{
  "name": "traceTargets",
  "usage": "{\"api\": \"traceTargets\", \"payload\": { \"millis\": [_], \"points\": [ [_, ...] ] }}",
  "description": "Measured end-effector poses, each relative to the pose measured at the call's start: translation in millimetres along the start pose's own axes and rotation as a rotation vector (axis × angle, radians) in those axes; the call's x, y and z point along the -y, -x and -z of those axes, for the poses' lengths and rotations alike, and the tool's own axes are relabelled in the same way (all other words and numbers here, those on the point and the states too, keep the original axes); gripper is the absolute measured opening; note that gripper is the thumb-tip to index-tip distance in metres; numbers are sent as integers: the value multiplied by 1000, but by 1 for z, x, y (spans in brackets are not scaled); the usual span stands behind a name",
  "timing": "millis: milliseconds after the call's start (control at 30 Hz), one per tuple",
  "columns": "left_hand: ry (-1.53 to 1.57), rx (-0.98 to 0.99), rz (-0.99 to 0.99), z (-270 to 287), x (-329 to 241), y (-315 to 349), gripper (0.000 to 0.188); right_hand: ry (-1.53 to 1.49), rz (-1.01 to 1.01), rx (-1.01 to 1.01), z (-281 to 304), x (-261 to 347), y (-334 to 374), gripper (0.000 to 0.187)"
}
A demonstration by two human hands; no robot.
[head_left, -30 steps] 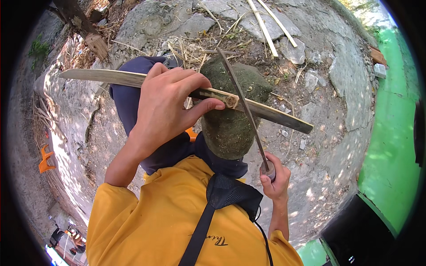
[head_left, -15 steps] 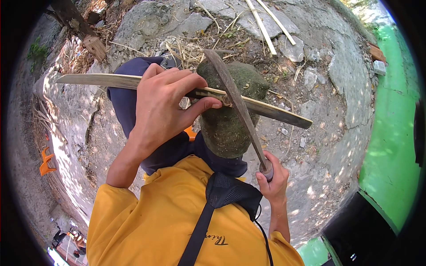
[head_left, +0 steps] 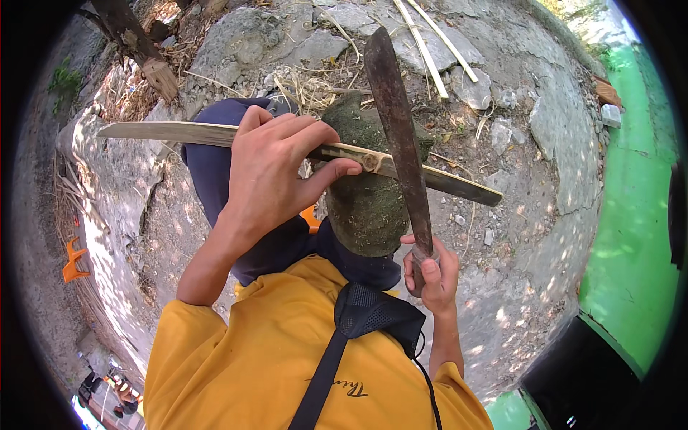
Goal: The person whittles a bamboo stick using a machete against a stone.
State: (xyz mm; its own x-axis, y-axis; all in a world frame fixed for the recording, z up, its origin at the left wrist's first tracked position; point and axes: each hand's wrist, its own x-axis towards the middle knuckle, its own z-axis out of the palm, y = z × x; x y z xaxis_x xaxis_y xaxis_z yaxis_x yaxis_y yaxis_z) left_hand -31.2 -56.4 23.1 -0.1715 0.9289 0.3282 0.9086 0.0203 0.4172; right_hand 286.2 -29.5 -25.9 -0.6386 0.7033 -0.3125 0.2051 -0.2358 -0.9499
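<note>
Clamps the left hand (head_left: 278,161) on a bamboo strip (head_left: 462,187), pinching just beside the node (head_left: 371,163)! Wraps the right hand (head_left: 440,278) round the handle (head_left: 417,282) of the machete (head_left: 400,122), crosses above the strip, broad side up; can't tell if touching. Holds strip over dark green cloth (head_left: 367,215), near scattered shavings (head_left: 308,84).

The left hand (head_left: 279,161), at 10 o'clock, grips a bamboo strip (head_left: 370,162) running from 9 toward 3 o'clock above a dark green pad (head_left: 369,222). The right hand (head_left: 433,278), at 4 o'clock, holds a long dark blade (head_left: 401,136) pointing to 12; it crosses over the strip, contact unclear. Pale strips (head_left: 423,54) lie at 1 o'clock, an orange chair (head_left: 74,261) at 9.
</note>
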Motion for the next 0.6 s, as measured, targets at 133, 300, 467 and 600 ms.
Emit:
{"api": "traceTargets", "payload": {
  "millis": [133,300,467,600],
  "points": [
    [18,28,14,0,0,-2,38,-32,46,15,4,-7,3,51],
    [11,33,6,1,1,-2,39,75,81,-32,8,-11,13,59],
    [27,30,0,-1,1,-2,39,118,184,-99,8,-14,22,67],
    [21,53,4,0,-1,-3,39,212,349,-30,13,-11,19,68]
  ]
}}
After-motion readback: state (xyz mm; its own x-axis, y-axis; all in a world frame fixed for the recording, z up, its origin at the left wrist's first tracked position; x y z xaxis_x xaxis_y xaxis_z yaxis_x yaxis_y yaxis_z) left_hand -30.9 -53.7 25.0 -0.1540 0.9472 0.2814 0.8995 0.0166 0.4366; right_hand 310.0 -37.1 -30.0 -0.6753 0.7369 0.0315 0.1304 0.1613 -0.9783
